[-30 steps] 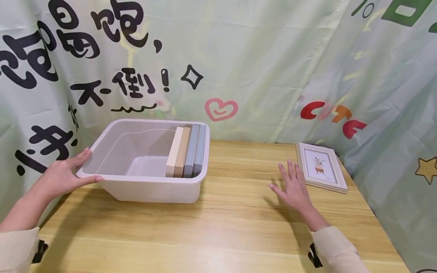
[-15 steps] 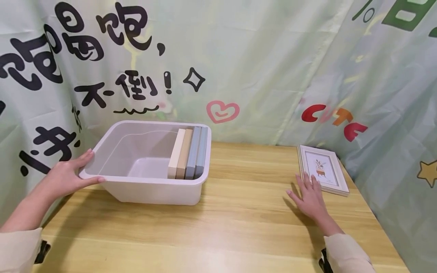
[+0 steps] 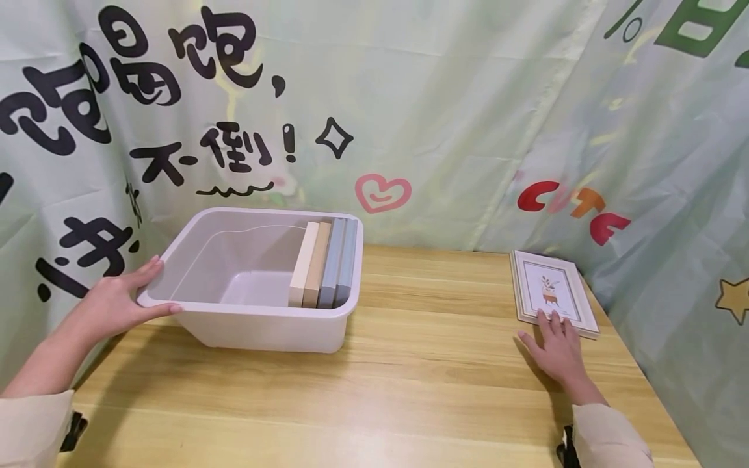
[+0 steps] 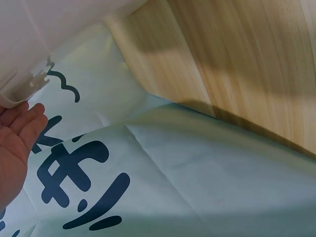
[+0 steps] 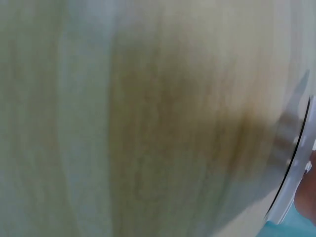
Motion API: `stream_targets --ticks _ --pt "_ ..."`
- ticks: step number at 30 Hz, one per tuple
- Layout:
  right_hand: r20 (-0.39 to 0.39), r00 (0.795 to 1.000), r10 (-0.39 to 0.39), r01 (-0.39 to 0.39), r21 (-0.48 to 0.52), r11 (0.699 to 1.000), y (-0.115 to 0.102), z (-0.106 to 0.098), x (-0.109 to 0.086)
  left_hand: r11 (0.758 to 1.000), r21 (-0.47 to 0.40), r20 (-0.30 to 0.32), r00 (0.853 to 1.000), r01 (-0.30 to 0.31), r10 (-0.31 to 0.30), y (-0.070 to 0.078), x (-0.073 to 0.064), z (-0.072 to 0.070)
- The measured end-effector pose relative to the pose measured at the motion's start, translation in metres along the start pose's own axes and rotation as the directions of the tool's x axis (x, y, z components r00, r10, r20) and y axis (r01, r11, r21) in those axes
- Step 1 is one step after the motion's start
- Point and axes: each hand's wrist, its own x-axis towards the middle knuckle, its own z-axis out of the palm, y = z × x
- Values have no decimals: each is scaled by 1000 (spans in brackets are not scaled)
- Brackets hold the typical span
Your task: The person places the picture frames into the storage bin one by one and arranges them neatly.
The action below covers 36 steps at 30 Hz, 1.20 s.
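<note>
At the left of the head view, my left hand (image 3: pixel 119 299) grips the corner rim of a light plastic bin (image 3: pixel 257 328), thumb along the front rim. Inside, against the bin's right wall, stand a cream picture frame (image 3: pixel 301 270), a tan one (image 3: pixel 316 270) and two blue ones (image 3: pixel 336 260), edges up. My right hand (image 3: pixel 558 354) reaches over the near edge of a white picture frame (image 3: pixel 550 286) with a potted-plant print, which lies flat. Its fingers are extended, tips over the border. In the right wrist view, the white frame's edge (image 5: pixel 296 173) shows beside part of that hand.
The bin and the white frame stand on a wood-grain table (image 3: pixel 409 390). A printed cloth curtain (image 3: pixel 445 117) hangs close behind and on both sides. Bare tabletop lies between the bin and the right hand.
My right hand has moved rightward and down from beside the white frame to its near edge. The left hand keeps its grip on the bin; the view has shifted slightly.
</note>
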Motion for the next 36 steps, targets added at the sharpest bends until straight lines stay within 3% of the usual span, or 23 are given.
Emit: stream_targets --ticks 25,36 --pt "2 993 114 -114 -35 993 38 -14 -10 999 33 9 999 -41 41 1 4 -6" --pt "41 995 93 -92 -19 996 38 -17 -11 999 33 11 999 -34 34 1 3 -5"
